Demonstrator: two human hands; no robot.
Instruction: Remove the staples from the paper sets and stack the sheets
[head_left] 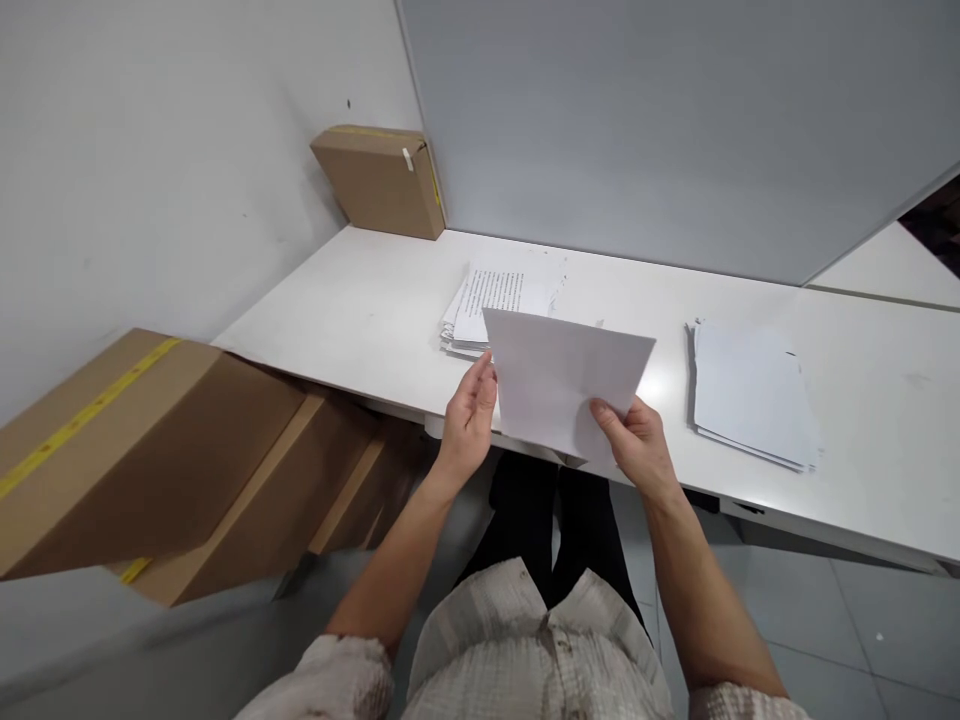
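A white sheet of paper (566, 375), its facing side blank, is held up tilted above the table's front edge. My right hand (641, 440) grips its lower right part, thumb on the face and fingers behind. Beside the left edge of the sheet is my left hand (469, 415), fingers loosely bent and thumb apart from them. Its fingertips are at the paper's edge; whether they touch it I cannot tell. Behind the sheet, partly covered by it, lies a stack of printed papers (491, 290). Another stack of papers (750, 395), blank side up, lies to the right.
The white table (337, 310) runs across in front of me, with a grey partition (637, 130) along its back. A cardboard box (382, 185) stands in the far left corner. Several larger cardboard boxes (142, 460) are at the left, close to the table's edge.
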